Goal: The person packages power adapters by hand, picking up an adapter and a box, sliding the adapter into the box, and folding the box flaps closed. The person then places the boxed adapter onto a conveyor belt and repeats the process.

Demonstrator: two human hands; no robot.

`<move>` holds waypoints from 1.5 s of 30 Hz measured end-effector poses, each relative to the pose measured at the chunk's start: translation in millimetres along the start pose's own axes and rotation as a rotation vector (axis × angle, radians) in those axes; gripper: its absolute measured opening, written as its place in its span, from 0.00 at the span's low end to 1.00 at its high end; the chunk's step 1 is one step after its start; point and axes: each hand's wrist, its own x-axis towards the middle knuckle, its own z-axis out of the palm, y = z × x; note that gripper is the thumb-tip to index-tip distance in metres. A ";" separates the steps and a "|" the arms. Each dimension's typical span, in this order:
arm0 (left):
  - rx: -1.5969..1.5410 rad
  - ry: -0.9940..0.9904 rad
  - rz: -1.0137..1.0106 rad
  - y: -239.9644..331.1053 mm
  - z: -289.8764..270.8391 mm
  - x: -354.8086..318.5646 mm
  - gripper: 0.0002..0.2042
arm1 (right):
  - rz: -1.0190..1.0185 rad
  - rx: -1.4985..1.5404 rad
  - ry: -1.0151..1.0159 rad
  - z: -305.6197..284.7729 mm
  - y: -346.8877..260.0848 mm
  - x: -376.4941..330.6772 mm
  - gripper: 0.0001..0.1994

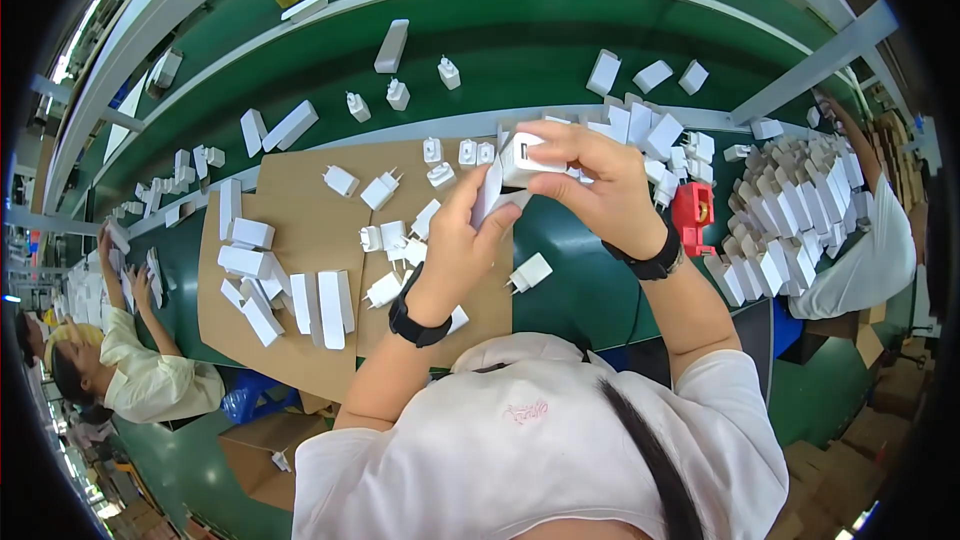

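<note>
In front of my chest, my right hand (612, 190) pinches a white USB charger (516, 162) between thumb and fingers, its port side facing up. Just beside it, my left hand (462, 245) is closed on a small white box (490, 192). The charger is against the box's upper edge; how far it sits inside I cannot tell. Below my hands, a brown cardboard sheet (290, 162) carries several loose white plug chargers (380, 190). At its left lie several white boxes (336, 308). One more charger (531, 273) rests on the green tabletop between my forearms.
A red tape dispenser (690, 220) stands right of my right wrist, near rows of open white boxes (780, 205). Across the table, a green belt (300, 55) carries chargers and boxes. One person (140, 370) works at left; another person's sleeve (868, 255) shows at right.
</note>
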 end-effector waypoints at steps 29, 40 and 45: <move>1.088 0.170 -0.514 -211.9 -275.4 113.3 0.17 | 0.424 -0.778 0.094 -46.2 386.3 196.2 0.31; 0.437 -0.160 0.018 -173.2 -58.1 222.3 0.17 | 0.344 -0.401 -0.687 40.0 373.3 202.5 0.30; 0.967 0.124 -0.188 -245.2 -42.4 329.9 0.23 | 0.603 -0.099 -0.499 28.6 342.2 200.9 0.23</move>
